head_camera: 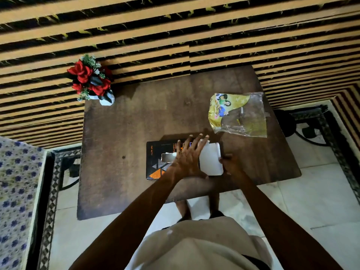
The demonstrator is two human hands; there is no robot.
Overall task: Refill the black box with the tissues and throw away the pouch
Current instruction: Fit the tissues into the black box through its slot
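The black box [155, 162] lies flat on the dark wooden table [120, 133], with orange triangles on its lid and a slot in the middle. A white stack of tissues [211, 160] sticks out of the box's right end. My left hand [188, 158] rests flat on top of the box with fingers spread, touching the stack's left side. My right hand [230, 165] holds the tissue stack at its right edge. The clear and yellow printed pouch [238, 114] lies flattened on the table behind and to the right of the box.
A small white vase with red flowers [91, 80] stands at the table's far left corner. A striped wall runs behind the table. A floral cloth [15, 191] lies at the left. A dark stool or stand [286, 123] sits right of the table.
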